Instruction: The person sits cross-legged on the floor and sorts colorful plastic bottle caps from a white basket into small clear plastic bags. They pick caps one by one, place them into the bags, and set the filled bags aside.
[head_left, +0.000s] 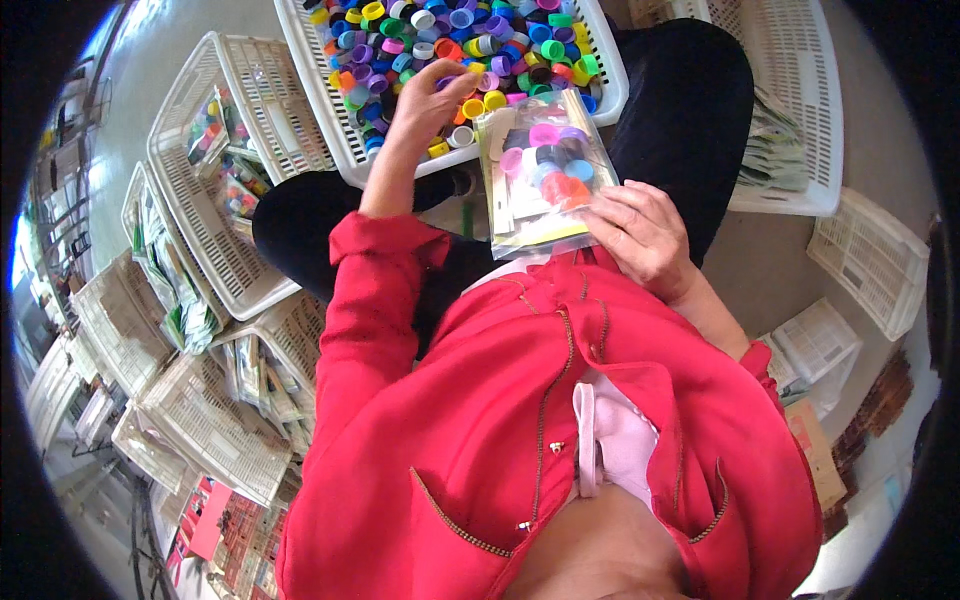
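Observation:
My left hand (429, 94) reaches over the white plastic basket (616, 90) of colourful bottle caps (390, 45). Its thumb and fingertips are among the caps beside a yellow cap (476, 68); whether they pinch one is unclear. My right hand (641, 229) grips the lower right corner of a clear plastic bag (517, 241), thumb side towards the bag. Inside the bag lie several caps (551, 157) in pink, blue, black and red, along with pale flat strips (499, 199). The bag lies in front of my waist, its upper end over the basket's near rim.
At left, a tall white basket (247, 277) holds filled bags (244, 191), with more baskets (214, 427) beside it. Green-tinted packets (780, 142) fill a basket (825, 112) at right. Nearer on that side are a low crate (870, 259) and a cardboard box (814, 450). My legs (682, 97) flank the cap basket.

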